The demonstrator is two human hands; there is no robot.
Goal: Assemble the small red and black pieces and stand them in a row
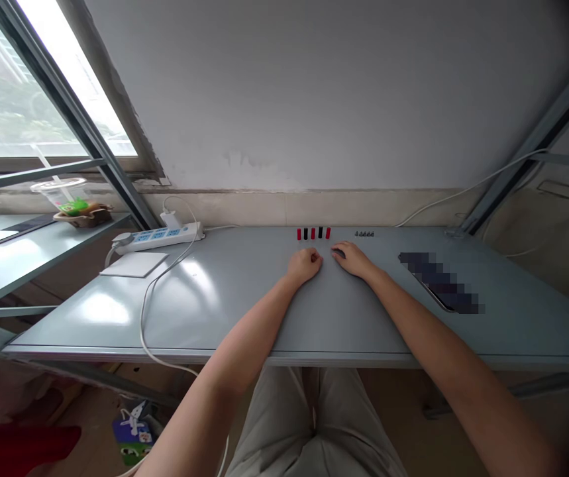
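Two bare hands lie palm-down on a grey metal surface point(224, 311), a little apart: the left hand point(305, 265) and the right hand point(351, 260), each grip loosely spread and pinching nothing. Just beyond the fingertips, centred between the two hands, stand five small cylinders point(312, 233) in a straight upright row: red, black, red, black, red. Neither hand touches them, though both are near. To the right of that row sit some small grey studs point(364, 234), about five, too tiny to count for certain. Well to the left on the surface lie one white power strip point(157, 238), one white charger point(169, 218) just behind it, and one pale square pad point(134, 264) just in front of it. Off to the right lies one long dark object point(438, 282) — pixelated, so its kind cannot be told. One clear plastic cup point(60, 195) stands on a separate shelf point(20, 262) at far left.
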